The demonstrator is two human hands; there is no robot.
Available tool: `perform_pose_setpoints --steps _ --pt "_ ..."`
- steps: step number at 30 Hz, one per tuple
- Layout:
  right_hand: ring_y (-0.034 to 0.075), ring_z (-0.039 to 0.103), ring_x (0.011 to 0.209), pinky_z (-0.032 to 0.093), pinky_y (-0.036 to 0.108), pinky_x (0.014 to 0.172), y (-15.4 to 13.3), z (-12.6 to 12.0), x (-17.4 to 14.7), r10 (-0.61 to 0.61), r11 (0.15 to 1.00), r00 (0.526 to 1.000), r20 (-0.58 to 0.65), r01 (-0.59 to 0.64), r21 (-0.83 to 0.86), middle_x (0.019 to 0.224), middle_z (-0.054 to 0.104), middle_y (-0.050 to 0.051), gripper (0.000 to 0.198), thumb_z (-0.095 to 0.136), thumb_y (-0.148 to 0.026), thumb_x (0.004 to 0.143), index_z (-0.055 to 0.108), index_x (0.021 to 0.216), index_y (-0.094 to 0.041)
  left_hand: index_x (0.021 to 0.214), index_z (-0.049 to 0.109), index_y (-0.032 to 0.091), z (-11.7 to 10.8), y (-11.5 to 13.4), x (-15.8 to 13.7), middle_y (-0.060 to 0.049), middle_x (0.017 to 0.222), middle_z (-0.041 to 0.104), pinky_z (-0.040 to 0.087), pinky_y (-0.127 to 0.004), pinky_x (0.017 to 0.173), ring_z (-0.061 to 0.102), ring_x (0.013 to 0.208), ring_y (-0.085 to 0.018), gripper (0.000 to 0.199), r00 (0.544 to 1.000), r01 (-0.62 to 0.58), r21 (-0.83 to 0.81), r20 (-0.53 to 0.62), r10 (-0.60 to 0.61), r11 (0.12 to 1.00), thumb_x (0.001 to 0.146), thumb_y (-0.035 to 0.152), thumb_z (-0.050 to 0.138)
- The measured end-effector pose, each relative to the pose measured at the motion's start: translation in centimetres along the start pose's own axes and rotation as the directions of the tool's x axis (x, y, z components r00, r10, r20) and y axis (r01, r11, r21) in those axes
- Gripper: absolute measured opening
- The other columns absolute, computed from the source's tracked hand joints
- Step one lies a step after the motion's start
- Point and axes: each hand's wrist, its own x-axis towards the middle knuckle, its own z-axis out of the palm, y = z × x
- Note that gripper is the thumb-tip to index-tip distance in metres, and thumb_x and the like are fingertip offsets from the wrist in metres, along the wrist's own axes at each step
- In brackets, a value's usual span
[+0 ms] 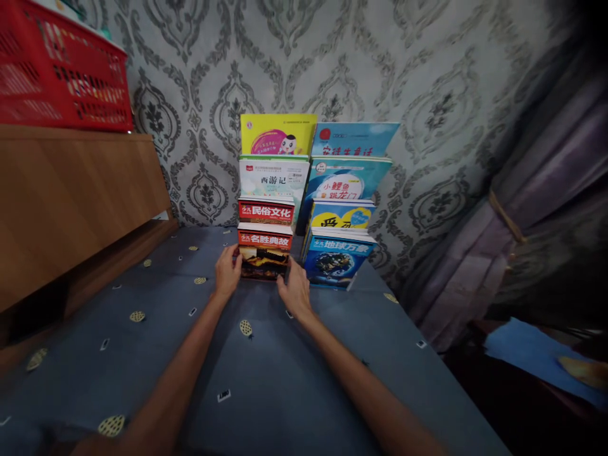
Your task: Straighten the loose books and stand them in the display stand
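Observation:
Two rows of upright books stand against the wall. At the front of the left row is a red and dark book [264,261] with a golden scene on its cover. My left hand [228,271] is closed about its left edge, and my right hand [295,288] closes on its right lower edge. Behind it rise another red book [266,211], a white book [270,177] and a yellow book [280,130]. Just right of my right hand stands a blue book with a globe [336,261]. Behind that one are a yellow and blue book [349,214] and two light blue books [349,180].
A dark blue cloth [223,354] with pineapple prints covers the surface. To the left, a red plastic basket [95,79] sits on a wooden cabinet [85,196]. A tied curtain [475,253] hangs at right, above a blue cloth [536,354]. Patterned wallpaper [204,126] lines the back.

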Motion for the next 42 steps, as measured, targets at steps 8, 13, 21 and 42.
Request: perform_pose_setpoints --steps 8,13,21,42 --pt "0.027 0.054 0.119 0.045 0.045 0.105 -2.3 -0.8 3.0 -0.054 0.977 0.988 -0.144 0.082 0.198 0.126 0.058 0.017 0.057 0.047 -0.018 0.084 0.043 0.141 -0.012 0.138 0.055 0.022 -0.2 0.8 0.6 -0.013 0.113 0.066 0.050 -0.041 0.091 0.061 0.104 -0.027 0.042 0.999 -0.016 -0.023 0.032 0.017 1.000 0.097 0.031 0.048" --pt "0.027 0.056 0.116 0.047 0.046 0.102 -2.2 -0.6 3.0 -0.031 0.972 0.980 -0.196 0.075 0.222 0.122 0.061 0.015 0.056 0.047 -0.016 0.082 0.048 0.139 -0.016 0.136 0.058 0.022 0.1 0.3 0.7 -0.013 0.116 0.067 0.051 -0.044 0.094 0.062 0.106 -0.027 0.042 1.000 -0.003 -0.075 0.017 0.004 0.997 0.097 0.035 0.048" --pt "0.027 0.061 0.112 0.049 0.045 0.101 -2.1 -0.7 3.4 -0.009 0.962 0.983 -0.185 0.059 0.266 0.120 0.065 0.014 0.054 0.048 -0.014 0.081 0.055 0.134 -0.016 0.134 0.060 0.024 0.3 0.0 0.7 -0.012 0.112 0.068 0.053 -0.042 0.092 0.062 0.103 -0.026 0.041 1.000 0.000 -0.122 0.001 0.000 0.993 0.096 0.036 0.050" --pt "0.028 0.053 0.131 0.042 0.047 0.111 -2.0 -0.4 5.4 -0.038 0.885 0.996 -0.082 0.071 0.461 0.144 0.056 0.012 0.067 0.057 -0.037 0.087 0.040 0.149 -0.018 0.138 0.056 0.018 0.2 1.8 3.3 -0.014 0.127 0.063 0.043 -0.041 0.106 0.056 0.122 -0.025 0.044 0.999 -0.033 -0.175 -0.010 0.032 0.984 0.101 0.036 0.039"
